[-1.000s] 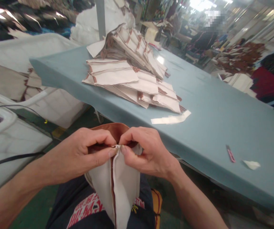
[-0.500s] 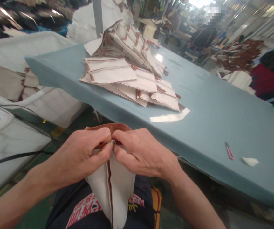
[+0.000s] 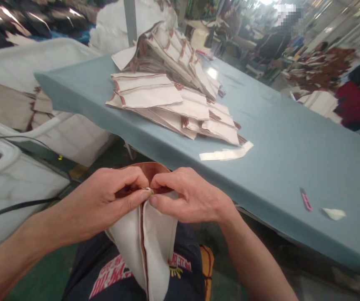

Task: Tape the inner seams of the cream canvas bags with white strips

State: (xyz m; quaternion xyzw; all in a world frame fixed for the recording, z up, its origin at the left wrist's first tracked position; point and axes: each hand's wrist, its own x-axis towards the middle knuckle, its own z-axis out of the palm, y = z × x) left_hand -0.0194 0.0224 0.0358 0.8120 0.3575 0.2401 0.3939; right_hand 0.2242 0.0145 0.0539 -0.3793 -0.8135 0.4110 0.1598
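Observation:
Over my lap hangs a white sewn piece [image 3: 159, 238] with a brown-edged seam down its middle and a brown inner side at the top. My left hand [image 3: 114, 196] pinches its upper edge just left of the seam, thumb on the near face. On the other side of the seam, my right hand [image 3: 189, 196] grips the same edge between thumb and fingers. The two hands nearly meet at the seam's top. Whatever lies inside the folded edge is hidden by my fingers.
Stacks of similar white pieces with brown edges [image 3: 155, 94] lie on the blue-covered table [image 3: 270, 167]. A white strip [image 3: 226, 154], a small pink-handled cutter [image 3: 306, 200] and a white scrap [image 3: 334, 213] lie nearer me. White bins [image 3: 73, 136] stand at left.
My fingers have shifted slightly along the top edge, and the left thumb now lies straighter across it. Both hands keep hold of the piece. The view has moved a little.

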